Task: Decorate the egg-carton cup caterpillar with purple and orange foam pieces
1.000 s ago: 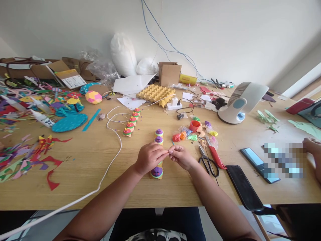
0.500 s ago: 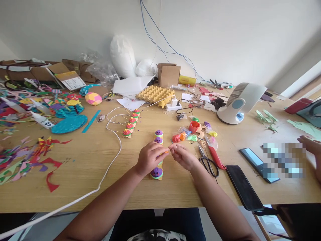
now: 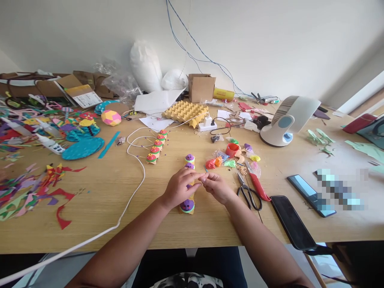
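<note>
My left hand [image 3: 181,187] and my right hand [image 3: 218,187] meet fingertip to fingertip over the table, both closed in a pinch. What sits between the fingertips is hidden now; a bit of orange, like modelling clay, showed there just before. Under my left hand stands a row of egg-carton cups topped with purple clay faces [image 3: 187,205], its middle partly covered by my fingers. Farther left is a similar row with red and green tops [image 3: 155,150]. Small bags of coloured clay [image 3: 211,163] lie beyond my right hand, around an orange-red tape roll [image 3: 232,150].
Black-handled scissors [image 3: 249,193] and a red-handled knife [image 3: 258,187] lie right of my right hand, near several phones [image 3: 292,222]. A white cable [image 3: 143,176] crosses the left side. Paper scraps [image 3: 36,188] are at left, a yellow egg tray [image 3: 183,112] and a fan [image 3: 283,124] behind.
My right hand's fingers have closed in against my left fingertips, and the orange bit has gone out of sight. Another person's hand at the right edge has left the view.
</note>
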The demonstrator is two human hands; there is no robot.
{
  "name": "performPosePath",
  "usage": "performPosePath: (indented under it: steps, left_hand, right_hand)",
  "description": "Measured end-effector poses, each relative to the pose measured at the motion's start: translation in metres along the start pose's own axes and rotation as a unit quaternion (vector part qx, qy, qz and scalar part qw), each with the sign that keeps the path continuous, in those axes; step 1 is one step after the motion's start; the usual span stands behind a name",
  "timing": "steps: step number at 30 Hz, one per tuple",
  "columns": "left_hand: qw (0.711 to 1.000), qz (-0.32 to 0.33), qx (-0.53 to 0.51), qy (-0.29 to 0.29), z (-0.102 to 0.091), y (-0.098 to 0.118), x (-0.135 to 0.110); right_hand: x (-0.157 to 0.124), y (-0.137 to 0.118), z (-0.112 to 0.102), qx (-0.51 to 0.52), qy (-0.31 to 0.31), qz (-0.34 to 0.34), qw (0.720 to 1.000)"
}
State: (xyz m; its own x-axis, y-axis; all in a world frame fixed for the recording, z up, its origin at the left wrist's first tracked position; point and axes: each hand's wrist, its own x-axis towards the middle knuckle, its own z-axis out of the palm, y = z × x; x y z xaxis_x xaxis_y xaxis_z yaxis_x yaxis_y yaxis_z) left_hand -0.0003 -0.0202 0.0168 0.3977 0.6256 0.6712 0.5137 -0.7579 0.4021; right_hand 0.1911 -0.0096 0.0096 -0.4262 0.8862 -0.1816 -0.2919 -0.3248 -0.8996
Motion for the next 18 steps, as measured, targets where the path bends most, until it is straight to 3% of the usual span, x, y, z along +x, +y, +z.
performPosePath:
  steps: [3, 10, 18]
  left_hand:
    - [1.0, -0.002, 0.004, -0.014, -0.0016, 0.0006, 0.0006]
    - [1.0, 0.011, -0.001, 0.012, -0.0036, 0.0048, 0.0021]
    - [0.998, 0.002, -0.002, 0.058, -0.0029, 0.0028, 0.0003]
  right_hand:
    - [0.0001, -0.0031, -0.0012, 0.0, 0.028, -0.013, 1.0]
    - [0.0024, -0.0028, -0.0025, -0.082, 0.04, -0.012, 0.996]
    - [0.0026, -0.0059, -0.0064, 0.02, 0.058, -0.006, 0.998]
